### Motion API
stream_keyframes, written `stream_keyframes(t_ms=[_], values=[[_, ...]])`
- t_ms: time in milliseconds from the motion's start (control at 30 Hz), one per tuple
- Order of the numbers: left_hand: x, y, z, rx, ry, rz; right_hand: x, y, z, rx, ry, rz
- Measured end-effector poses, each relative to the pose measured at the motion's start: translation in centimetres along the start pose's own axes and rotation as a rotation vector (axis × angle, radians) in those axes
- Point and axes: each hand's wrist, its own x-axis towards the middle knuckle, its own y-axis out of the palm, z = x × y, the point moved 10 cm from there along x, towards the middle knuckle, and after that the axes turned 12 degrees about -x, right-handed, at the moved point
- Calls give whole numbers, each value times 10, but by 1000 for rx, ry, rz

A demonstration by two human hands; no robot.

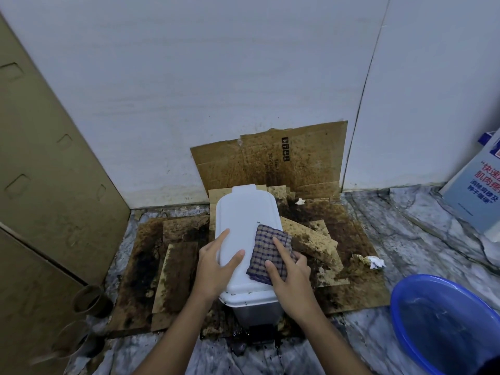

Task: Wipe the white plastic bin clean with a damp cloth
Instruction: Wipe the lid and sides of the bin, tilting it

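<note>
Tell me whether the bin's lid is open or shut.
Shut. The lid lies flat over the white bin, with the checked cloth lying on it.

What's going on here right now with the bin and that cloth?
A person is wiping the white plastic bin on its closed lid. The left hand rests flat on the lid's left side, apparently steadying it, while the right hand presses a checked cloth against the lid's right side. The bin stands on badly stained cardboard, and a blue basin holding water sits on the floor to the right.
</note>
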Motion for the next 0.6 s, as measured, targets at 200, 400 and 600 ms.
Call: stream_keyframes(t_ms=[200,400,600], values=[[-3,5,-6,-12,13,-1,3,1,1,-118,-54,22],[-11,13,-5,40,-20,-10,21,-9,33,-579,-238,1],[-13,13,-6,-17,-25,-15,65,-3,35,-558,-249,109]])
